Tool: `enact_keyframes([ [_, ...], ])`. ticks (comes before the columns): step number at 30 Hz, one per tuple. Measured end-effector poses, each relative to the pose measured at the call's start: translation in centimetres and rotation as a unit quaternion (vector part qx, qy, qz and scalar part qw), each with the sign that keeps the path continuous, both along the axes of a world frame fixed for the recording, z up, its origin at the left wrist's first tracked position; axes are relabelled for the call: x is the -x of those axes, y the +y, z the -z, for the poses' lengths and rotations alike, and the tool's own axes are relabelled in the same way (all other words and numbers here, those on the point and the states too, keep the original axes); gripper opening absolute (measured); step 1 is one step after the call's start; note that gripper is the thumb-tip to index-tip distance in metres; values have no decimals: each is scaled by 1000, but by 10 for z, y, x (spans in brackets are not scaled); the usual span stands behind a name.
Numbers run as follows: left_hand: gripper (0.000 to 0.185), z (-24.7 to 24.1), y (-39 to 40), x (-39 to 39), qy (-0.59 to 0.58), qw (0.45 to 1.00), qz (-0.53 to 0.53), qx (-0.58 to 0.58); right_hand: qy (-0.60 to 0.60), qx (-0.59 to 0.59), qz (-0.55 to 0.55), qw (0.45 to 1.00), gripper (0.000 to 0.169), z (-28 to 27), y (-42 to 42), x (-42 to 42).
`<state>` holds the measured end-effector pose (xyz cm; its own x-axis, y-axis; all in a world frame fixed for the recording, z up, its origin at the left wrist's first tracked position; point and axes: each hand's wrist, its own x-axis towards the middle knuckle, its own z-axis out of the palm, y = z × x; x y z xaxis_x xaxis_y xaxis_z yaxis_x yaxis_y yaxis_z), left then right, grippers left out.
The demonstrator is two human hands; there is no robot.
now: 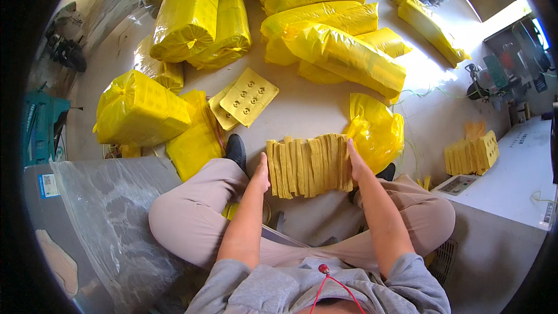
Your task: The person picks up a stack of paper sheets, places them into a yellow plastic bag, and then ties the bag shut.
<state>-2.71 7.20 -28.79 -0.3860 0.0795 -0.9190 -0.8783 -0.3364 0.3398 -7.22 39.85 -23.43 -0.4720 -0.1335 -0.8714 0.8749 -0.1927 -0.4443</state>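
Observation:
A row of yellow, rough-edged bundles (309, 165), standing side by side, is pressed between my two hands above the floor, between my knees. My left hand (264, 172) lies flat against its left end and my right hand (355, 161) against its right end. Just behind the right end sits a crumpled yellow plastic bag (375, 133). Beyond my left foot, two flat yellow pads (249, 97) overlap on the floor, the upper one bearing dark printed marks. Flat yellow plastic bags (195, 150) lie to their left.
Filled yellow bags (187, 19) stand at the back left, with a wrapped block (141, 109) nearer. More long yellow bags (344, 52) are piled behind. At right, a similar yellow stack (471, 155) rests on a white machine (505, 174). Clear plastic film (117, 226) covers a grey surface at left.

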Motion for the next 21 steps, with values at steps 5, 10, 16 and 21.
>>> enact_keyframes([
  [5, 92, -23, 6, 4, 13, 994, -92, -52, 18, -26, 47, 998, 91, -14, -27, -12],
  [10, 85, -66, -20, 26, 183, 970, -156, -44, 75, 83, 136, 984, 93, -8, -30, -6],
  [16, 73, -53, -24, -17, 124, 974, -188, 38, 109, 99, 99, 984, 86, 7, -16, -30],
  [21, 80, -19, -37, -52, 71, 995, 22, 69, 73, -135, -100, 983, 95, -25, -11, -46],
])
